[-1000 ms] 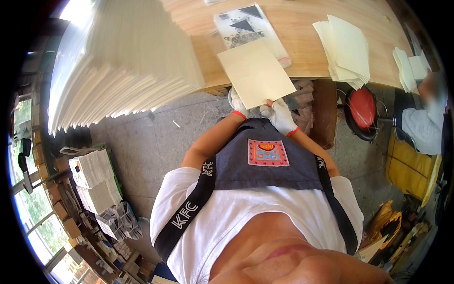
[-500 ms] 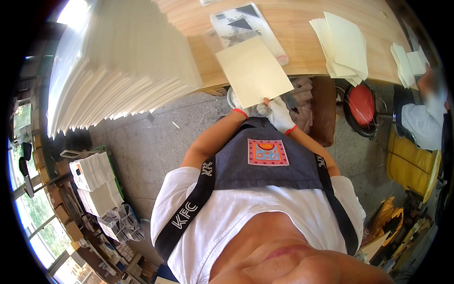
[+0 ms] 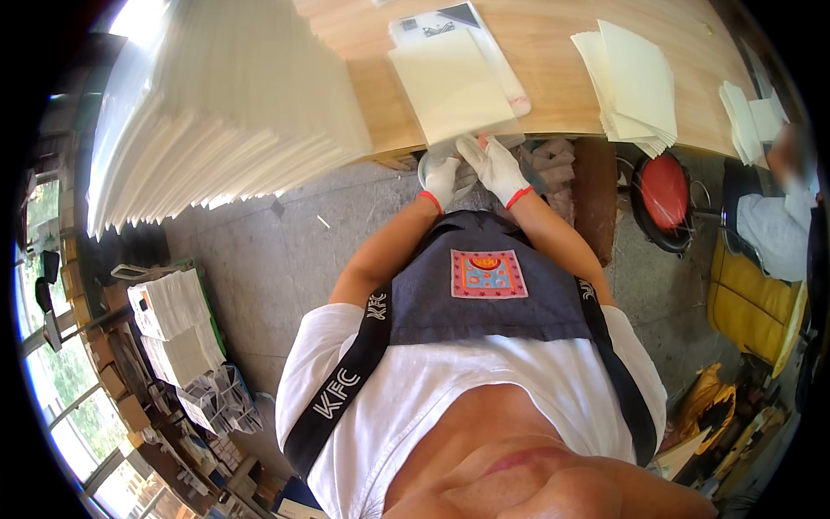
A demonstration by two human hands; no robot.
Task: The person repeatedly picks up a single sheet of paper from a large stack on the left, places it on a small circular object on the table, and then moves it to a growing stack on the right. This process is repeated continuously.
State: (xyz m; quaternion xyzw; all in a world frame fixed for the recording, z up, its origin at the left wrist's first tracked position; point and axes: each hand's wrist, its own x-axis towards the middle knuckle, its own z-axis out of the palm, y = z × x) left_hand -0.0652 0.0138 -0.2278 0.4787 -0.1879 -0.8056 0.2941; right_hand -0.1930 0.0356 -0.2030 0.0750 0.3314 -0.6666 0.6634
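White cotton glove with a red cuff on the right hand (image 3: 497, 166) — fingers spread narrow along the near edge of a pale cream rectangular sheet (image 3: 451, 86), pressing or pinching that edge; the exact grip is hard to make out. Left hand (image 3: 441, 180), gloved the same, sits just beside it and slightly lower, curled at the table lip; whether it holds anything I cannot tell.

Sheet lies directly ahead of both hands on the light wooden tabletop (image 3: 553, 60), long axis running away from the body, tilted a little to the left. Right hand is the nearer — it touches the sheet's near corner.

Under the sheet's far end, a clear plastic sleeve with a dark printed card (image 3: 450, 17), partly covered. Farther right of the hands, a fanned stack of cream sheets (image 3: 635, 82). Left of the hands, a tall leaning pile of white sheets (image 3: 225, 112), its top cut off. Below the table edge a round pale object shows between the hands — unidentifiable.
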